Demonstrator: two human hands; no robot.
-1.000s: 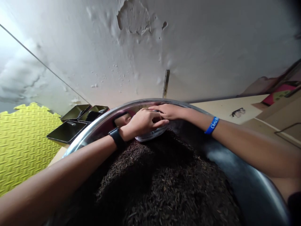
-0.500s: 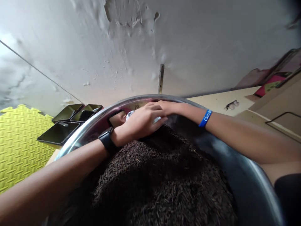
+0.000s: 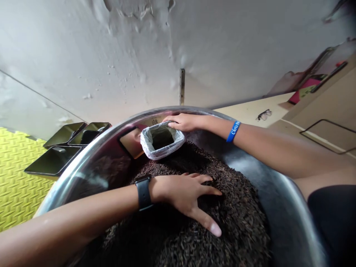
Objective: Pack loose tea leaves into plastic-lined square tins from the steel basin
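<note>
A heap of dark loose tea leaves [image 3: 222,222] fills much of a large round metal basin [image 3: 303,207]. My left hand [image 3: 189,196], with a black watch on its wrist, is spread palm down over the heap, fingers apart; whether it touches the leaves I cannot tell. At the basin's far side my right hand [image 3: 180,122], with a blue wristband, pinches the back rim of a tin lined with a white plastic bag [image 3: 162,150]. The tin's mouth faces up toward me; its inside looks dark.
Outside the basin on the left, several dark open tins [image 3: 52,159] stand by a yellow foam mat [image 3: 22,185]. A pair of glasses [image 3: 264,115] lies on a pale surface to the right, near a cardboard box [image 3: 328,122]. A peeling wall [image 3: 139,55] rises behind.
My left hand has left the tin's mouth and moved down and toward me over the tea, fingers spreading. The lined tin's opening now shows. My right hand stays at its rim.
</note>
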